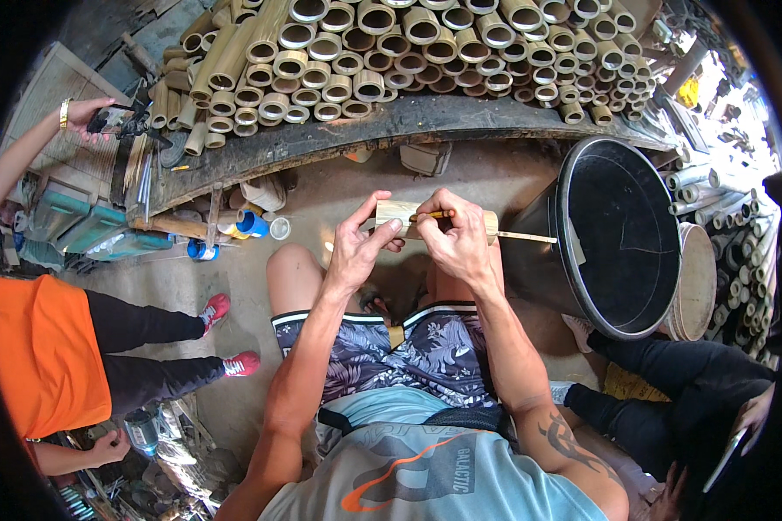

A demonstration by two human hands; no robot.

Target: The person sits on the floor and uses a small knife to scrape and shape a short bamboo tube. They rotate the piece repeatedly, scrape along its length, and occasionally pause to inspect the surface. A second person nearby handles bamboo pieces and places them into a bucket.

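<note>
A short pale bamboo tube (394,210) lies crosswise in front of me above my knees. My left hand (354,250) grips its left end, thumb on the near side. My right hand (457,245) pinches a yellow-brown pencil (441,214) against the tube's surface, the fingers partly hiding the tube. From the tube's right end a thin bamboo strip (530,236) juts out towards the bucket. Whether the strip is joined to the tube or sits inside it I cannot tell.
Cut bamboo tubes (368,85) are stacked on a dark wooden bench (321,135) ahead. A big black bucket (573,260) stands at right, beside a pale bucket (697,282). A person in orange (48,356) stands left; another person's dark-trousered legs (669,382) are at lower right.
</note>
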